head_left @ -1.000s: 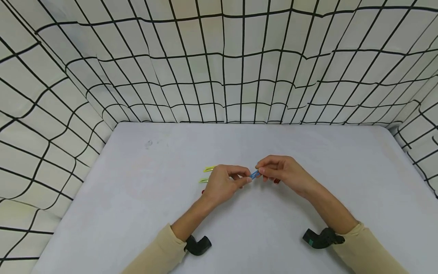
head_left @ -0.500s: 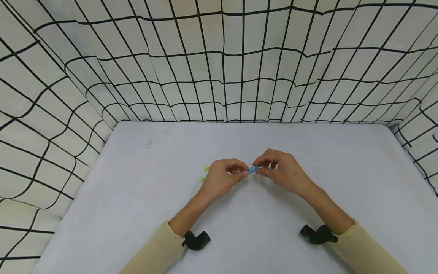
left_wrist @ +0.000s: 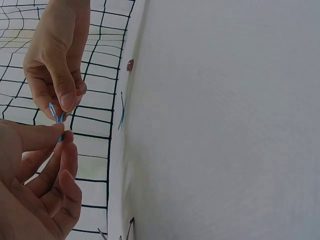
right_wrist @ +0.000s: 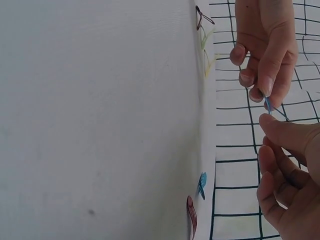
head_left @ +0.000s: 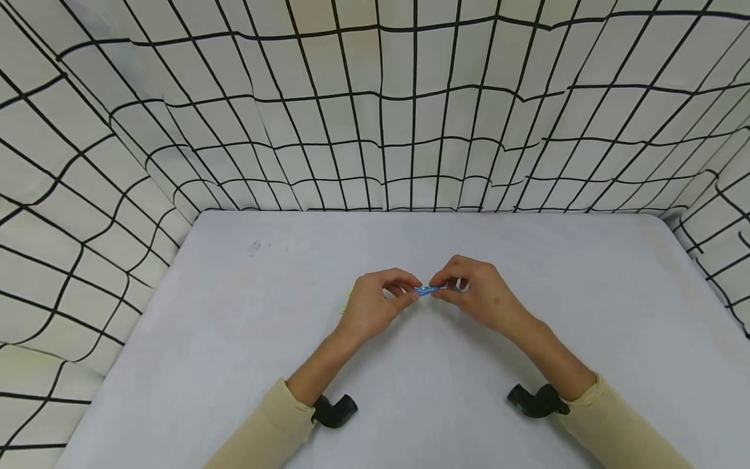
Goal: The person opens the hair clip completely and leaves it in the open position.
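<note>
Both hands meet over the middle of the table and pinch a small blue snap hair clip point(head_left: 426, 290) between thumbs and fingertips. My left hand point(head_left: 375, 303) has one end of it, my right hand point(head_left: 477, 290) the other. In the left wrist view the clip point(left_wrist: 56, 114) appears spread, its two parts apart; in the right wrist view the clip point(right_wrist: 268, 105) also shows a thin part angling away. The fingertips cover much of it.
Beyond the left hand lie a dark red point(right_wrist: 200, 19), a green point(right_wrist: 203, 39) and a yellow hair clip point(right_wrist: 207, 66). Near the right hand lie another blue clip point(right_wrist: 202, 185) and a red clip point(right_wrist: 191, 215). Black netting point(head_left: 383, 98) surrounds the white table point(head_left: 527, 247).
Both hands have shifted slightly left and away from the body with the blue clip. The right hand has changed its hold, and the clip lies more level.
</note>
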`<act>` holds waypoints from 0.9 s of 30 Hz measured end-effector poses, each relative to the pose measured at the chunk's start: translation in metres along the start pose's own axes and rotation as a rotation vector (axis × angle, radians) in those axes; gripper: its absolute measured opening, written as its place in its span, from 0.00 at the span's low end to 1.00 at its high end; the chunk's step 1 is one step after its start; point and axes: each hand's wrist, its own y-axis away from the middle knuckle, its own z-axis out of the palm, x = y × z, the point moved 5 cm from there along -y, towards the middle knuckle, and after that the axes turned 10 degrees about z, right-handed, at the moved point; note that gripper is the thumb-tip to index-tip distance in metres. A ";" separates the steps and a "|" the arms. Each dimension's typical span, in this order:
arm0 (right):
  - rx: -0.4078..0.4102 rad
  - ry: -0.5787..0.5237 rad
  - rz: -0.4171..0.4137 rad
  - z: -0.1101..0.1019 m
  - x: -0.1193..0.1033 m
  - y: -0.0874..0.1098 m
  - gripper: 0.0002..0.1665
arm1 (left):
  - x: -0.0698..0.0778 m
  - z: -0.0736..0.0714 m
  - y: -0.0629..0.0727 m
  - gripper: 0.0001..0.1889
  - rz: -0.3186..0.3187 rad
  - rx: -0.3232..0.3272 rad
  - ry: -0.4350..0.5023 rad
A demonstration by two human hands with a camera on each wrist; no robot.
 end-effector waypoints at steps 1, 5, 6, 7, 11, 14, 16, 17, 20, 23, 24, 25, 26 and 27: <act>0.000 0.000 0.003 0.000 0.000 0.000 0.09 | 0.000 0.000 0.000 0.08 0.001 0.005 -0.018; -0.007 -0.003 0.021 0.001 -0.002 -0.002 0.09 | 0.003 0.000 0.000 0.09 0.016 0.014 -0.101; -0.009 -0.003 0.025 0.002 -0.002 -0.002 0.09 | 0.004 0.000 -0.001 0.09 0.022 0.016 -0.124; -0.011 -0.002 0.030 0.002 -0.002 -0.002 0.09 | 0.005 0.000 -0.001 0.09 0.031 0.018 -0.146; -0.016 0.006 0.052 0.004 -0.002 -0.004 0.10 | 0.007 -0.001 -0.002 0.10 0.067 0.016 -0.228; -0.021 0.017 0.073 0.006 0.000 -0.006 0.09 | 0.007 -0.001 -0.004 0.11 0.072 0.006 -0.280; -0.028 0.019 0.091 0.007 0.001 -0.007 0.08 | 0.008 -0.001 -0.004 0.10 0.068 -0.004 -0.311; -0.032 0.019 0.098 0.008 0.001 -0.008 0.08 | 0.008 -0.001 -0.004 0.10 0.065 -0.009 -0.323; -0.044 0.018 0.112 0.010 0.001 -0.009 0.08 | 0.008 -0.002 -0.005 0.09 0.066 -0.017 -0.361; -0.048 0.021 0.118 0.012 0.001 -0.011 0.08 | 0.008 -0.003 -0.005 0.09 0.075 -0.011 -0.390; -0.047 0.025 0.119 0.013 0.000 -0.011 0.08 | 0.008 -0.004 -0.005 0.09 0.080 -0.008 -0.400; -0.046 0.030 0.122 0.013 0.000 -0.012 0.08 | 0.008 -0.004 -0.005 0.09 0.085 -0.004 -0.408; -0.046 0.034 0.124 0.014 0.000 -0.012 0.08 | 0.008 -0.004 -0.006 0.09 0.086 -0.001 -0.414; -0.045 0.036 0.126 0.014 0.000 -0.013 0.08 | 0.008 -0.004 -0.006 0.09 0.089 0.003 -0.420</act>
